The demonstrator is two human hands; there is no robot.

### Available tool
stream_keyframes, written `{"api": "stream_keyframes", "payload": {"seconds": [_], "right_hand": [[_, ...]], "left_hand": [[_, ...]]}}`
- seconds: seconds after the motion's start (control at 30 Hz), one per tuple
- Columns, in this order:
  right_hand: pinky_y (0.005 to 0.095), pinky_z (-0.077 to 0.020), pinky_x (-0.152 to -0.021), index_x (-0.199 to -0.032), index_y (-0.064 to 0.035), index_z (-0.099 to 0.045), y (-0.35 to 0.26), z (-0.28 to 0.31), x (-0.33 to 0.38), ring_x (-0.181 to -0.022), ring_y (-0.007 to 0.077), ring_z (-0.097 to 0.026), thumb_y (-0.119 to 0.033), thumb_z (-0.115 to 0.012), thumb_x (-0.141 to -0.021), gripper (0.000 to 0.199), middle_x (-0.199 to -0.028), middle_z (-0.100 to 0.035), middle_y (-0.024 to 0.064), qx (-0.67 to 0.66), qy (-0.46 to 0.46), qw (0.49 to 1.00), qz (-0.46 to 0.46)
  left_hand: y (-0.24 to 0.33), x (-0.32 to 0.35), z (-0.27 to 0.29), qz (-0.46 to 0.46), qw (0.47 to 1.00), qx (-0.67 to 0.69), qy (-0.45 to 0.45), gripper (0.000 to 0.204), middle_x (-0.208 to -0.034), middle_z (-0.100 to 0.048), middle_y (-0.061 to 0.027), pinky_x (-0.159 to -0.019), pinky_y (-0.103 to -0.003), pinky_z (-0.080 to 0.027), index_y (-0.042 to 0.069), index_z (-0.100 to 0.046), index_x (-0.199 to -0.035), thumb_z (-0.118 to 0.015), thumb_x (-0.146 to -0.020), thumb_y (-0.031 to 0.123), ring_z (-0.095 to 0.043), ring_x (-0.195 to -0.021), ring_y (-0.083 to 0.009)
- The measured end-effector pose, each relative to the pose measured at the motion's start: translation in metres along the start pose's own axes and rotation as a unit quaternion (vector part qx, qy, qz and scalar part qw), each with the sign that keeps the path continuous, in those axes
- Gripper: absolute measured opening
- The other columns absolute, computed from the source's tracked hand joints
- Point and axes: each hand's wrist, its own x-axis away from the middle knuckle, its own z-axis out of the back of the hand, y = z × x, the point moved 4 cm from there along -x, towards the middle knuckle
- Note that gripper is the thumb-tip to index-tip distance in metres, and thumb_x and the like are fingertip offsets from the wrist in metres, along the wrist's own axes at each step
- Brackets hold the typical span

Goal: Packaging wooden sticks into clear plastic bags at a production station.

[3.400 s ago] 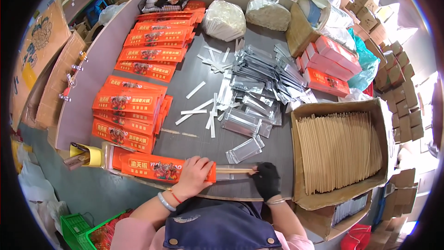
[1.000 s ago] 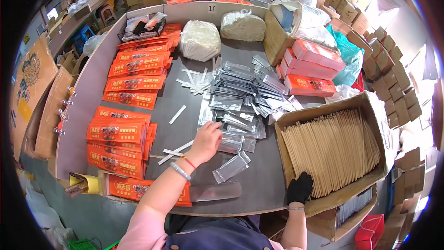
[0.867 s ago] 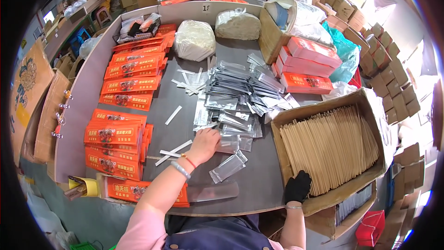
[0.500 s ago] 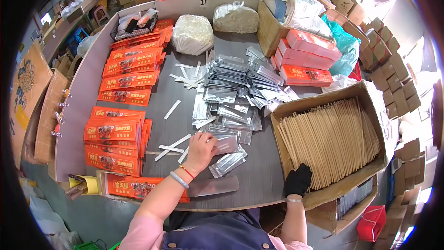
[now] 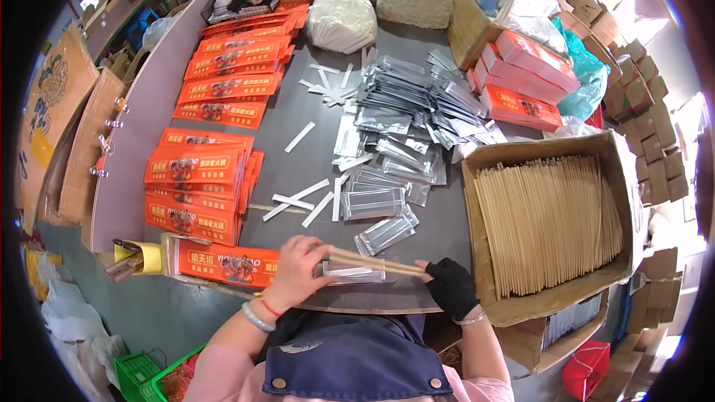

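Near the table's front edge, a pair of wooden chopsticks spans my two hands. My left hand, bare with a bracelet and a red cord at the wrist, closes its thumb and fingers at the left end. My right hand, in a black glove with bare fingertips, pinches the right end. A clear packet with a white strip lies just below the chopsticks, by my left thumb. Beside my left hand lie red printed sleeves, partly covered by it. More clear packets lie beyond.
An open carton full of wooden chopsticks stands at right. Red sleeves are fanned along the left side. Silver packets pile up mid-table, near white paper strips. Red bundles are stacked behind the carton.
My right hand has left the carton and moved left with chopsticks. My left hand has drawn back toward the table's front edge, meeting their other end. The view has shifted.
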Motion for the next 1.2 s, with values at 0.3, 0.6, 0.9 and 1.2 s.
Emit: {"api": "stream_keyframes", "payload": {"seconds": [0.3,0.6,0.9,1.2], "right_hand": [[0.0416,-0.0513,-0.072,-0.102,-0.0102,-0.068,-0.026,-0.063,-0.029,-0.08,0.032,-0.063,-0.014,-0.075,-0.073,0.03,-0.084,-0.066,0.0125,-0.04,0.047,0.992,0.114],[0.0426,-0.0471,-0.085,-0.105,-0.0037,-0.061,-0.058,-0.093,-0.025,-0.097,0.036,-0.059,-0.011,-0.07,-0.075,0.032,-0.098,-0.062,0.0161,-0.21,0.065,0.975,0.047],[0.0429,-0.0432,-0.081,-0.108,-0.006,-0.055,-0.083,-0.09,-0.038,-0.094,0.0325,-0.056,-0.031,-0.078,-0.07,0.051,-0.101,-0.058,0.0147,-0.213,0.058,0.974,0.049],[0.0433,-0.0374,-0.086,-0.108,-0.0084,-0.058,-0.053,-0.02,-0.029,-0.097,0.0278,-0.057,-0.045,-0.079,-0.065,0.061,-0.096,-0.06,0.0081,0.008,0.068,0.997,0.028]], "left_hand": [[0.007,0.012,-0.013,-0.003,0.996,-0.076,-0.042,0.071,-0.118,-0.055,-0.0084,-0.096,-0.044,-0.037,0.007,-0.059,-0.119,-0.085,-0.056,0.027,-0.048,-0.111,-0.0305],[0.004,-0.001,-0.028,0.002,0.996,-0.073,-0.06,0.073,-0.115,-0.056,-0.007,-0.094,-0.042,-0.04,0.006,-0.058,-0.12,-0.086,-0.056,0.026,-0.05,-0.108,-0.0273],[0.014,-0.009,-0.021,-0.07,0.988,-0.126,-0.055,0.054,-0.109,-0.057,-0.0066,-0.087,-0.041,-0.041,0.015,-0.061,-0.118,-0.075,-0.067,0.02,-0.052,-0.103,-0.0273],[-0.008,-0.056,0.096,-0.123,0.985,-0.111,-0.051,0.012,-0.088,-0.055,-0.0106,-0.073,-0.044,-0.046,0.006,-0.058,-0.068,-0.067,-0.061,0.003,-0.055,-0.085,-0.0313]]}}
